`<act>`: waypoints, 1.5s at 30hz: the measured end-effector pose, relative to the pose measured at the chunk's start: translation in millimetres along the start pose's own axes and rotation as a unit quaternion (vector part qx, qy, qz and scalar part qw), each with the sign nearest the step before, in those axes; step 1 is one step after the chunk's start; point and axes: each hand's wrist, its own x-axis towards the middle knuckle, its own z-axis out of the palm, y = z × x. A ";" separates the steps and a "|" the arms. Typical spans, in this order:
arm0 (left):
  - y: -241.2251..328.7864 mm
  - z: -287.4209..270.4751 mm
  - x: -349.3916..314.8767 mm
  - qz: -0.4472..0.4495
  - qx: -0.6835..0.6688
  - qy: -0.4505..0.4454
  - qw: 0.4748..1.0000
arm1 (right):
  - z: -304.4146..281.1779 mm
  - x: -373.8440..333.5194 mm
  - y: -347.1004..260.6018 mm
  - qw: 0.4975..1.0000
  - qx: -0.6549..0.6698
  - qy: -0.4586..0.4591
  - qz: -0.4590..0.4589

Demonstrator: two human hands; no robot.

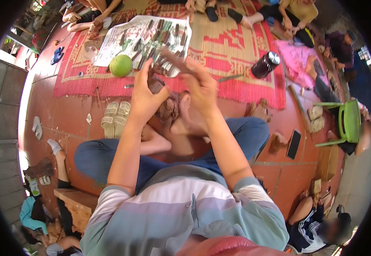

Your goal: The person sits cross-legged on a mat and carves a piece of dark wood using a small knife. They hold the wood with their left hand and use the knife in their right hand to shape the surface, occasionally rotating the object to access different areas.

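Observation:
My right hand [201, 85] is closed around a brown wooden stick [176, 62], which motion blurs; its far end points up and left. My left hand [147, 96] has its thumb and fingers curved around the top of a dark brown object. Whether it grips that or a thin tool against it, I cannot make out. Below, between my bare feet [185, 109], rests a dark brown, rough piece that looks like carved wood [168, 110]. Just beyond my hands, several dark slim hand tools [164, 36] lie on a stained white sheet [113, 36].
A green round fruit [120, 65] sits at the sheet's near edge on a red and straw mat [219, 85]. A dark jar-shaped bottle [265, 65] stands right of it. Sandals [116, 115], a phone [293, 144] and a green chair [348, 121] are around me. Several people sit nearby.

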 end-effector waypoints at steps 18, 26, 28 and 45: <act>-59.0 -111.9 -95.7 -0.161 -0.159 0.178 0.958 | 20.1 -112.3 44.9 0.936 0.157 0.036 0.313; -40.1 -92.5 -57.8 -0.098 -0.130 0.096 0.982 | 18.8 -99.2 96.2 0.941 -0.199 -0.222 0.159; -48.8 -93.8 -47.1 -0.088 -0.137 0.084 0.983 | -16.3 -106.9 104.1 0.925 -0.171 -0.177 0.290; -89.7 -126.7 -1.1 -0.070 -0.170 -0.069 0.981 | -1.0 -108.2 93.9 0.951 0.041 0.011 0.305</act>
